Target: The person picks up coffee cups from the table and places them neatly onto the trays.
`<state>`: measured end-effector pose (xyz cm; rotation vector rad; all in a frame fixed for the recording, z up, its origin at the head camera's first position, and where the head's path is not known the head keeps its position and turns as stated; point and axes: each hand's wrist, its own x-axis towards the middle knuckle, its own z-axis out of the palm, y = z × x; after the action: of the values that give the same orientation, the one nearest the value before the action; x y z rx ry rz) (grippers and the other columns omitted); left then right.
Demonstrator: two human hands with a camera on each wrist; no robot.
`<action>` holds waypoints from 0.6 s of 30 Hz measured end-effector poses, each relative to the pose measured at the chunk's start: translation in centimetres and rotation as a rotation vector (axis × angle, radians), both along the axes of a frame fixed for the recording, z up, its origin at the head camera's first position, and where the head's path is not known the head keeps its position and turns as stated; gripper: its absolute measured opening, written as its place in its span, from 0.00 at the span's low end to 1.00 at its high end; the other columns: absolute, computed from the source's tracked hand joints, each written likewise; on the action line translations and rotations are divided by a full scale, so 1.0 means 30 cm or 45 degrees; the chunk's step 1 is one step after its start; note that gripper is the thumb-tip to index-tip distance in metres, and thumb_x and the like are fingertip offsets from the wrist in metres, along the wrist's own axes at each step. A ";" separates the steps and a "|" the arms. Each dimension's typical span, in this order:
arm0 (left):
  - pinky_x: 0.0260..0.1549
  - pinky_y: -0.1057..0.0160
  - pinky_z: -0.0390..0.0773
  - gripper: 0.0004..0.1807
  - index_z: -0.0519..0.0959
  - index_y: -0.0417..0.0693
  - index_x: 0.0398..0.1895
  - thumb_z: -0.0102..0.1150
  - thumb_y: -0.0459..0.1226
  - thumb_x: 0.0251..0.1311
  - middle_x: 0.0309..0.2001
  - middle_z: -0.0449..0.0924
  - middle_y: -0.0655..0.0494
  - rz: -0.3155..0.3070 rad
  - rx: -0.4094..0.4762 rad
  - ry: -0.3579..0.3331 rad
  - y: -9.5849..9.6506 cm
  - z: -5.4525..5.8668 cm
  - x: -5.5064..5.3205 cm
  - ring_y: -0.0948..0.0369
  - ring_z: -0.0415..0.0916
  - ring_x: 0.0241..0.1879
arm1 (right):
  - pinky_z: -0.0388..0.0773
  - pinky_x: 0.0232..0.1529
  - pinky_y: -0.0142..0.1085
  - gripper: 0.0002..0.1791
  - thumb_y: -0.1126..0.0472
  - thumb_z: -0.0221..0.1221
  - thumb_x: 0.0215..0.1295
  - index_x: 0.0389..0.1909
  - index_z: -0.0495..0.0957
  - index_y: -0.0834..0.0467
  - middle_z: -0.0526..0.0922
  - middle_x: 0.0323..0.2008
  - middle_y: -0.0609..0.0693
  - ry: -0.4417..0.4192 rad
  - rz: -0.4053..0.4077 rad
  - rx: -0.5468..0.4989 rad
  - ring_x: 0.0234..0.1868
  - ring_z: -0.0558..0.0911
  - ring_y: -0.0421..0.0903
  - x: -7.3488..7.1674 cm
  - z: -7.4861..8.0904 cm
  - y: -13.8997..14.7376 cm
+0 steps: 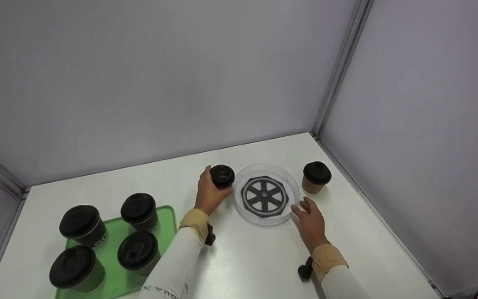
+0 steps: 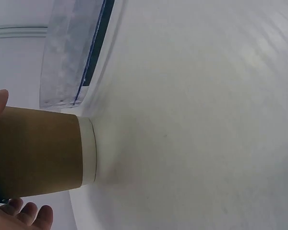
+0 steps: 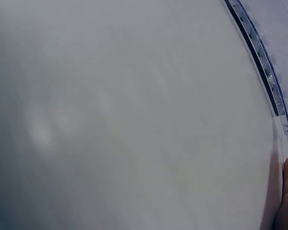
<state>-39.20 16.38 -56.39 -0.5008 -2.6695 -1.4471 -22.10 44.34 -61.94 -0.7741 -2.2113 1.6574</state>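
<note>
The left hand (image 1: 210, 194) grips a black-lidded paper cup (image 1: 222, 176), thumb and fingers wrapped around, likely steadying it upright left of the clear round dish (image 1: 264, 221); the right hand's (image 1: 313, 222) relaxed fingers hold nothing.

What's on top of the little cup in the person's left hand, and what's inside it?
A black lid sits on top of the small brown cup, which the left hand holds. The lid covers the opening, so the inside cannot be seen.
</note>
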 end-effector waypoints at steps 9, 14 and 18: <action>0.67 0.51 0.55 0.61 0.47 0.40 0.75 0.78 0.39 0.42 0.68 0.59 0.38 0.033 0.123 -0.028 0.019 -0.037 -0.009 0.47 0.56 0.69 | 0.62 0.66 0.46 0.35 0.42 0.60 0.65 0.69 0.64 0.53 0.70 0.65 0.51 -0.050 -0.009 0.035 0.66 0.67 0.51 0.002 0.003 -0.005; 0.67 0.52 0.55 0.64 0.42 0.39 0.76 0.79 0.39 0.42 0.69 0.58 0.36 0.053 0.258 -0.074 0.033 -0.070 -0.011 0.47 0.56 0.69 | 0.63 0.65 0.46 0.31 0.42 0.59 0.66 0.64 0.69 0.55 0.72 0.63 0.52 -0.040 -0.013 0.095 0.65 0.68 0.51 0.004 0.009 0.001; 0.68 0.53 0.55 0.64 0.43 0.39 0.75 0.80 0.38 0.42 0.69 0.59 0.37 0.087 0.329 -0.094 0.039 -0.091 -0.014 0.48 0.57 0.69 | 0.63 0.65 0.46 0.31 0.42 0.59 0.66 0.63 0.70 0.54 0.73 0.62 0.51 -0.048 0.000 0.099 0.65 0.68 0.49 0.002 0.010 0.000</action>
<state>-39.61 17.55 -59.13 -0.3379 -2.4712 -1.7871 -22.05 44.33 -61.64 -0.7913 -2.2860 1.5593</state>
